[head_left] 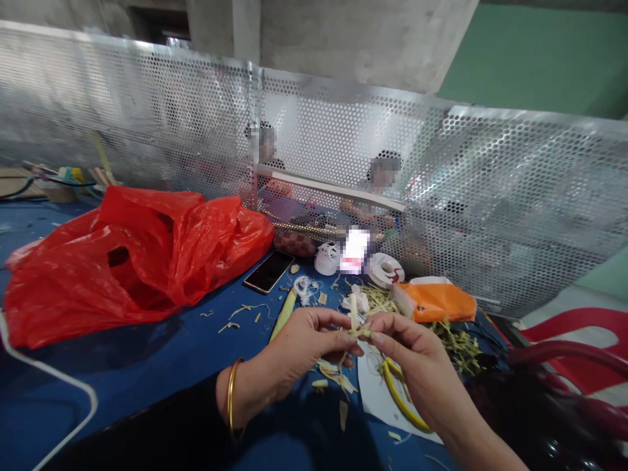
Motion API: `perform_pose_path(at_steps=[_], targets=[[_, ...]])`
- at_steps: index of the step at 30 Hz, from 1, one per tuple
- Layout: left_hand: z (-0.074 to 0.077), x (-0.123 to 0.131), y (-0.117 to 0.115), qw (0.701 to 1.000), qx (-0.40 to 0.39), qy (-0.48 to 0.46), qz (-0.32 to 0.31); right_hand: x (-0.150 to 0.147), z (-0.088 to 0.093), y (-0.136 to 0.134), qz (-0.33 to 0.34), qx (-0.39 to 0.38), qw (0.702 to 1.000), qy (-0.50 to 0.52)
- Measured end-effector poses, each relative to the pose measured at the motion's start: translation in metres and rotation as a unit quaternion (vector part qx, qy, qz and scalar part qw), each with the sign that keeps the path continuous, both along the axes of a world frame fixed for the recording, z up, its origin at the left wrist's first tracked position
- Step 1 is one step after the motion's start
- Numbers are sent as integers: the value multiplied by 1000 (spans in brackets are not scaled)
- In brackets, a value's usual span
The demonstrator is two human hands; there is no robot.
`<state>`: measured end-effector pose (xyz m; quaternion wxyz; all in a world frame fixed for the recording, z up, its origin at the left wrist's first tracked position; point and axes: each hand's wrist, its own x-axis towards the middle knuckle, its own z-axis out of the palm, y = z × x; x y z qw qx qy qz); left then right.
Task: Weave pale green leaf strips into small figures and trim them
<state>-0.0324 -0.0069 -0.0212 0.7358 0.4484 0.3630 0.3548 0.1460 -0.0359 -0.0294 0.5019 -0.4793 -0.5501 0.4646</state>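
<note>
Between my two hands is a small pale green piece of plant strip (pixel 354 315), with one end standing upright. My left hand (pixel 309 347), with a gold bangle at the wrist, pinches it from the left. Thumb and fingers of my right hand (pixel 409 353) grip its right end. Beneath them, pale husk-like scraps (pixel 338 376) lie on the blue table. Yellow-handled scissors or a similar tool (pixel 400 396) rest on a white sheet (pixel 369 386), partly hidden by my right hand. A long green husk-like leaf (pixel 284 315) lies behind my left hand.
A red plastic bag (pixel 147 255) spreads over the left. Toward the back are a dark phone (pixel 269 272), a lit screen (pixel 354 250), a white tape roll (pixel 386 269) and an orange packet (pixel 436 299). A perforated metal screen (pixel 318 124) stands behind; two people sit beyond it.
</note>
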Motion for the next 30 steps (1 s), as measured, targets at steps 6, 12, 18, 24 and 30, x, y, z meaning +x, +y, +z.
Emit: perform_pose_path(at_steps=[6, 12, 18, 24, 30], targets=[[2, 0, -2, 1000, 4, 14, 6, -3, 2, -2, 8, 15, 999, -27], [-1, 2, 0, 1000, 6, 6, 22, -6, 5, -2, 5, 25, 998, -54], [-4, 0, 1, 1000, 5, 3, 11, -7, 2, -2, -2, 10, 999, -47], [-2, 2, 0, 999, -4, -1, 44, -8, 0, 1, 2, 7, 999, -31], [-2, 4, -2, 997, -12, -17, 70, -10, -7, 2, 2, -33, 999, 40]])
